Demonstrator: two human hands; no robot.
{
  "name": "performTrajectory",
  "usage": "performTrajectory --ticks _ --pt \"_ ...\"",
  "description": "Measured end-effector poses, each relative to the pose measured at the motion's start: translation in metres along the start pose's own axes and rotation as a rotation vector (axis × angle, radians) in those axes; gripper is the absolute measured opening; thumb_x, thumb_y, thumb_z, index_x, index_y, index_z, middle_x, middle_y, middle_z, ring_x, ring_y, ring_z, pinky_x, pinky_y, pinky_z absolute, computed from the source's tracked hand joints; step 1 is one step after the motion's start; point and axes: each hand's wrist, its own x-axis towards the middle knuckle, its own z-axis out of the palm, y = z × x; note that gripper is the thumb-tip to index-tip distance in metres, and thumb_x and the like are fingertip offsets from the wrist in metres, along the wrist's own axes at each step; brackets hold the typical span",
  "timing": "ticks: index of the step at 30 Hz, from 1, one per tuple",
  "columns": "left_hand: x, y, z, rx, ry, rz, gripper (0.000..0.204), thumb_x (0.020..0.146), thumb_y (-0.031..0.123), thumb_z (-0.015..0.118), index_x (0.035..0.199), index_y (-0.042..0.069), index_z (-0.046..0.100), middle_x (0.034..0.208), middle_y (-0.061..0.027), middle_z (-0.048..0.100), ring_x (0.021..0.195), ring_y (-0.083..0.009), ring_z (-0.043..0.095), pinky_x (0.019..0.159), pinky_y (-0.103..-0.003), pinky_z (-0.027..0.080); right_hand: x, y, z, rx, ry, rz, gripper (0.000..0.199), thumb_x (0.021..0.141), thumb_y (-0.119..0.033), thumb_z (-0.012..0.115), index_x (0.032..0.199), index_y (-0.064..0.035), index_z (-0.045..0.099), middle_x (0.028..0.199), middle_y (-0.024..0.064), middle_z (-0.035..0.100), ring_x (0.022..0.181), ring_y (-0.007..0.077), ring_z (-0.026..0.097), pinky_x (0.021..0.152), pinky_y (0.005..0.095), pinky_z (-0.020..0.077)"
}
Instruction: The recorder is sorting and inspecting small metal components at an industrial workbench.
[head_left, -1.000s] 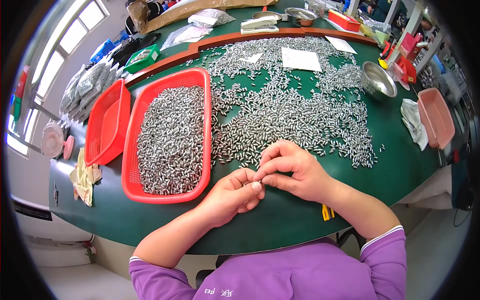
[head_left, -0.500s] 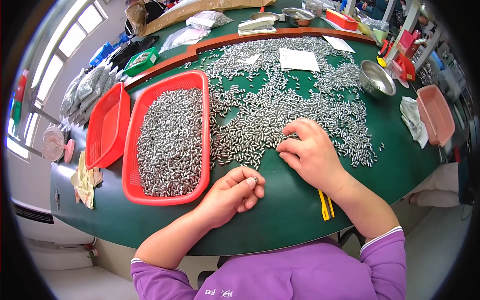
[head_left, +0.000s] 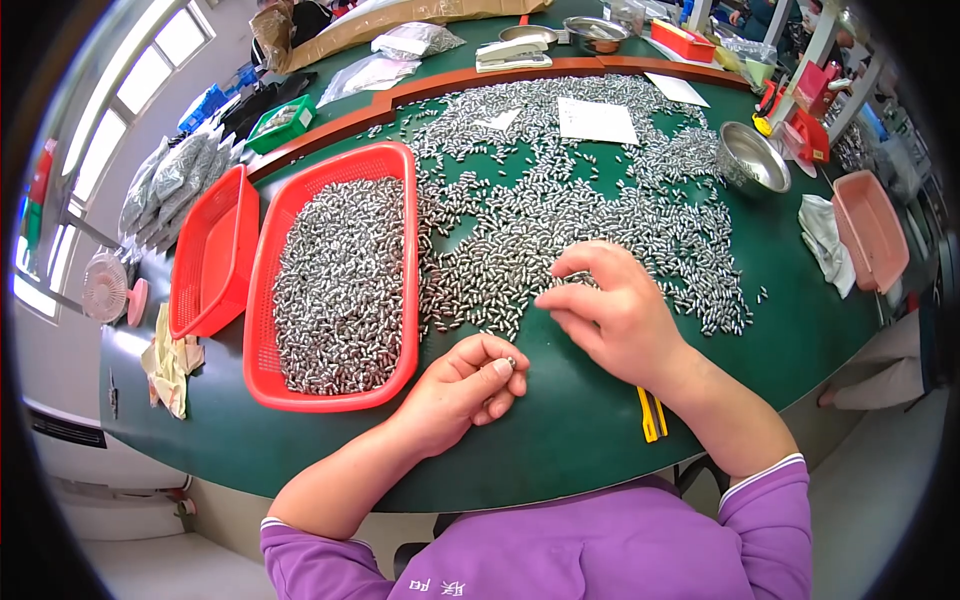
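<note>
Between thumb and forefinger, my left hand (head_left: 468,388) pinches a small silver metal piece (head_left: 511,362), just in front of the pile. My right hand (head_left: 622,318) hovers at the near edge of the spread of small bullet-shaped metal pieces (head_left: 535,240), thumb and fingers parted. Pieces show through the gap between those fingers; I make out none held there. Left of my hands stands a red plastic basket (head_left: 411,250), filled with many similar metal pieces (head_left: 345,285).
A yellow cutter knife (head_left: 652,415) lies beside my right forearm. Further left are another red basket (head_left: 235,240) and a cloth (head_left: 172,365). A metal bowl (head_left: 755,158) and a pink tray (head_left: 872,235) sit at the right. Paper sheets (head_left: 597,120) rest on the pile.
My right hand has shifted slightly left, and its fingers have spread wider apart. My left hand has stayed in place with its metal piece.
</note>
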Motion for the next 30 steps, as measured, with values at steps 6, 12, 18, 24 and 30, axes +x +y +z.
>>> performTrajectory --ticks 6,12,18,24,30 --pt "0.001 -0.002 -0.003 -0.027 -0.015 -0.004 0.011 0.102 0.016 0.048 0.109 0.008 0.052 0.091 -0.0045 0.058 0.064 -0.0065 0.046 0.052 -0.018 0.035 0.001 -0.018 -0.002 0.224 0.003 -0.207 0.033 0.066 -0.004 0.075 0.096 -0.0162 0.072 0.108 0.0043 0.059 0.106 0.0278 0.059 0.089 0.0398 0.0491" --pt "0.001 -0.003 -0.003 0.003 -0.019 0.005 0.012 0.103 0.017 0.048 0.109 0.007 0.052 0.091 -0.0025 0.058 0.066 -0.0057 0.047 0.054 -0.018 0.036 0.000 -0.013 0.000 0.250 -0.037 -0.185 0.033 0.066 -0.005 0.074 0.097 -0.0168 0.071 0.107 0.0029 0.059 0.107 0.0272 0.059 0.089 0.0404 0.0494" --pt "0.001 0.001 -0.001 0.041 0.010 -0.006 0.011 0.102 0.016 0.049 0.108 0.007 0.053 0.090 -0.0027 0.058 0.065 -0.0056 0.047 0.054 -0.019 0.036 0.000 -0.011 -0.001 0.131 -0.014 -0.182 0.032 0.067 -0.005 0.074 0.096 -0.0171 0.071 0.107 0.0028 0.059 0.107 0.0260 0.059 0.088 0.0398 0.0497" --pt "0.000 -0.001 0.000 0.004 0.022 0.000 0.011 0.101 0.015 0.050 0.107 0.007 0.054 0.088 -0.0026 0.058 0.064 -0.0057 0.045 0.053 -0.019 0.035 0.001 -0.016 0.001 0.212 -0.014 -0.236 0.030 0.067 -0.007 0.074 0.095 -0.0177 0.071 0.103 0.0017 0.059 0.105 0.0251 0.059 0.088 0.0397 0.0497" --pt "0.001 0.000 -0.001 0.024 0.037 -0.012 0.011 0.101 0.015 0.051 0.106 0.006 0.054 0.087 -0.0029 0.058 0.062 -0.0060 0.045 0.052 -0.019 0.034 0.003 0.000 -0.007 0.030 0.077 -0.082 0.021 0.070 -0.004 0.073 0.090 -0.0116 0.070 0.101 0.0055 0.060 0.100 0.0271 0.060 0.085 0.0400 0.0500"
